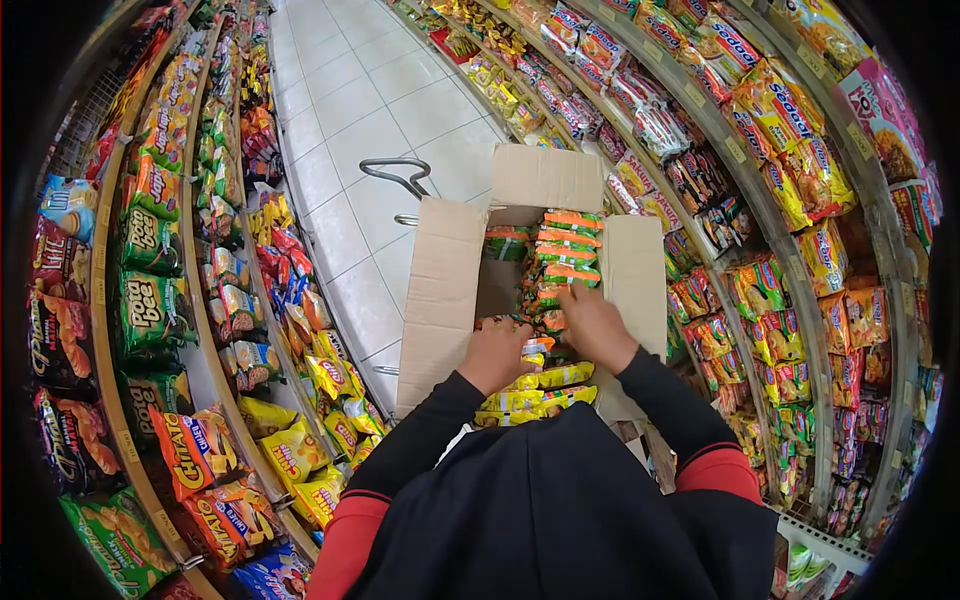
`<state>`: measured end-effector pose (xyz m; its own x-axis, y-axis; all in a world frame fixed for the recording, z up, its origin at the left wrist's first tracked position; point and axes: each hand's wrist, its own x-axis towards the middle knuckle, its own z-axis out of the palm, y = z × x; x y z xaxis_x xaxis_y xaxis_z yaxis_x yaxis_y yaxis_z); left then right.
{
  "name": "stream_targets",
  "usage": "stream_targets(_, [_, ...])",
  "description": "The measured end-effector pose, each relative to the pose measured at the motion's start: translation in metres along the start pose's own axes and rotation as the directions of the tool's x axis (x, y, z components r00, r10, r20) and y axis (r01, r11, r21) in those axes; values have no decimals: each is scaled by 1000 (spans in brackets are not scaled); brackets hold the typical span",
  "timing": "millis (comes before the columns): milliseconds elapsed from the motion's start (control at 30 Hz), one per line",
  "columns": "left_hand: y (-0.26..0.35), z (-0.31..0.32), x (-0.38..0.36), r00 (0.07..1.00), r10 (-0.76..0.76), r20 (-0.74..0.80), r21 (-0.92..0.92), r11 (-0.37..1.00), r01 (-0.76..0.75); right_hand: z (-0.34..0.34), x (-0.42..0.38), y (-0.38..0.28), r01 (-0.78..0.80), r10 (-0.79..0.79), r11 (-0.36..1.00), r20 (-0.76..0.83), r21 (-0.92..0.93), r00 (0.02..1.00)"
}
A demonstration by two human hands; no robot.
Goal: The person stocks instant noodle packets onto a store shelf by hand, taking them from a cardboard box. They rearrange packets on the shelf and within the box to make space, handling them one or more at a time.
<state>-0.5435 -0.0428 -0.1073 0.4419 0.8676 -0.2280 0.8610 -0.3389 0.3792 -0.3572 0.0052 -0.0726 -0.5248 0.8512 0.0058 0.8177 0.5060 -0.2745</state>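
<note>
An open cardboard box [440, 290] stands in front of me with its flaps folded out. A row of orange-and-green instant noodle packets [568, 250] is stacked on edge inside it. My right hand [597, 325] is closed at the right side of the row, its fingertips among the packets. My left hand [497, 353] is curled round packets at the near left of the row, its fingertips partly hidden. Yellow packets [560, 376] lie close to me, just below my hands. Down the box's left side is a dark gap, with another green packet [507, 242] at its far end.
Shelves of snack bags [155, 310] run along my left, and shelves of noodle packets [780, 110] curve along my right. Between them lies a white tiled floor [345, 110]. A metal handle [395, 170] sticks out beyond the box.
</note>
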Motion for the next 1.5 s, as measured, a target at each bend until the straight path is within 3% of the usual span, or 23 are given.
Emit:
stream_targets(33, [0,-1,0,1000,-7,7,-20,1000,7,-7,11,0,16,-10,993,-53,114,999])
stream_targets(67, [1,-2,0,1000,-12,15,-40,999,12,-6,26,1,18,-12,993,-50,115,999])
stream_targets(133, [4,-5,-1,1000,-18,21,-35,999,19,5,65,-1,150,-127,965,-118,214,985])
stream_targets(200, [5,-5,0,1000,-22,23,-26,999,22,49,106,-1,83,-80,960,-21,269,997])
stream_targets(267, [4,-2,-1,999,-30,10,-17,999,30,103,139,0,61,-61,998,6,5,998])
stream_targets(300, [5,-2,-2,999,-22,-27,-31,999,21,123,149,1,62,-62,998,-4,6,998])
stream_targets(367, [7,1,-2,999,-29,-41,-4,1000,29,159,166,4,-124,117,958,-41,-259,992])
stream_targets(400, [6,4,-1,998,-40,-52,13,999,41,175,171,4,-270,226,932,-195,-240,954])
stream_targets(533, [3,6,0,999,-29,16,111,993,27,190,181,1,-395,379,910,-137,-125,915])
stream_targets(600, [0,10,-1,999,-17,-39,95,995,20,184,184,2,-441,435,894,-74,-80,897])
stream_targets(667, [1,10,-2,992,-8,-128,-13,1000,6,176,181,6,-367,359,929,-131,-46,924])
stream_targets(700, [1,8,-3,992,-17,-125,-21,1000,14,136,166,3,-58,59,970,-3,-235,998])
stream_targets(733, [1,5,-2,993,-18,-120,-33,999,14,113,159,-2,-57,61,969,9,-239,998])
stream_targets(800, [2,0,-3,998,-1,-70,-15,1000,0,71,147,-8,166,-189,905,-21,-392,982])
stream_targets(867, [3,-1,-4,997,-1,-73,-25,1000,-1,5,123,-18,256,-303,894,-75,-367,950])
stream_targets(933, [3,-1,-2,999,-6,-50,-19,1000,5,-43,96,-18,257,-341,906,-219,-336,914])
stream_targets(1000, [2,3,-2,995,14,-102,-33,999,-18,-84,63,-12,255,-281,958,-250,-134,926])
stream_targets(1067, [2,2,0,997,0,-81,-43,999,-4,-126,26,-13,140,-135,987,-72,76,988])
stream_targets(1100, [-2,7,3,997,6,-73,-47,999,-10,-127,9,-7,139,-133,987,-74,77,988])
stream_targets(1167, [-6,9,9,1000,7,-28,-41,999,-8,-129,-19,4,55,-66,988,67,144,996])
stream_targets(1333, [-10,-20,19,992,63,109,34,997,-67,-58,-50,25,95,-109,984,84,153,990])
stream_targets(1433, [-15,-26,34,966,44,255,58,996,-61,1,-54,18,164,-165,983,7,84,986])
stream_targets(1500, [-16,-30,40,956,44,292,66,996,-66,45,-54,16,225,-225,972,8,-72,974])
